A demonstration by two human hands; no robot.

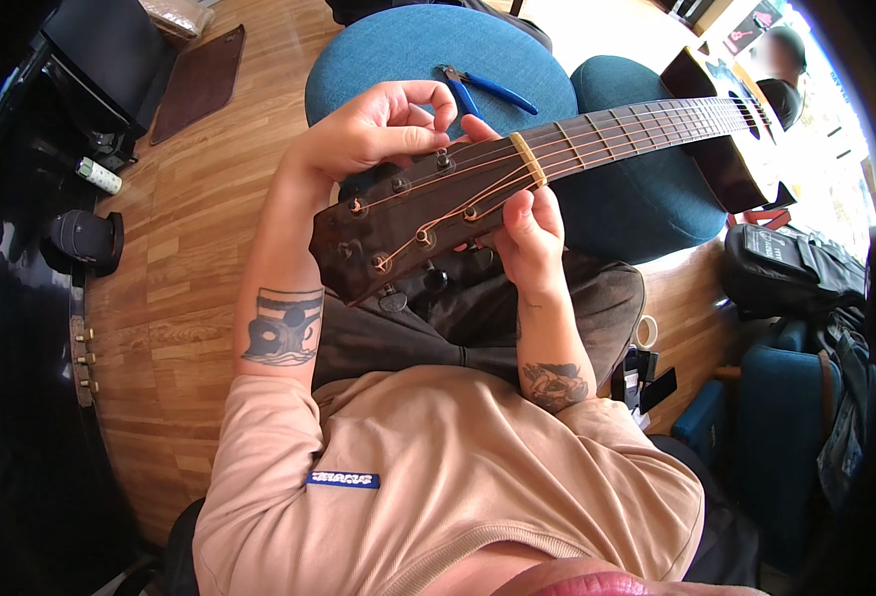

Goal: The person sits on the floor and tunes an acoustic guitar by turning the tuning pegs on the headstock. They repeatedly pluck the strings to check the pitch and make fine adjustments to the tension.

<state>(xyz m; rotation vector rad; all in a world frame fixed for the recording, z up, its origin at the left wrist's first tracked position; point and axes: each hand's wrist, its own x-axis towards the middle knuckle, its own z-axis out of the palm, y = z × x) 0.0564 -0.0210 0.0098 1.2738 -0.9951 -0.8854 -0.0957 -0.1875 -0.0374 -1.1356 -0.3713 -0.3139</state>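
An acoustic guitar lies across my lap and a stool, its dark headstock (348, 248) toward me, copper-coloured strings wound on its posts and crossing the pale nut (529, 161). My left hand (393, 127) is at the far edge of the headstock, fingers curled by a tuning post; what they hold is hidden. My right hand (530, 228) grips the headstock's near edge beside the nut, thumb raised at the front, fingers behind it. Blue-handled cutters (497, 94) rest on the round blue stool (358, 60) beyond my hands.
A second blue cushioned seat (637, 228) supports the guitar. A person (784, 94) is at the far right. Black bags (776, 268), a tape roll (646, 330) and a blue case (786, 417) lie right. A glossy black cabinet (20, 328), a can (98, 176) and a mat (199, 89) are left.
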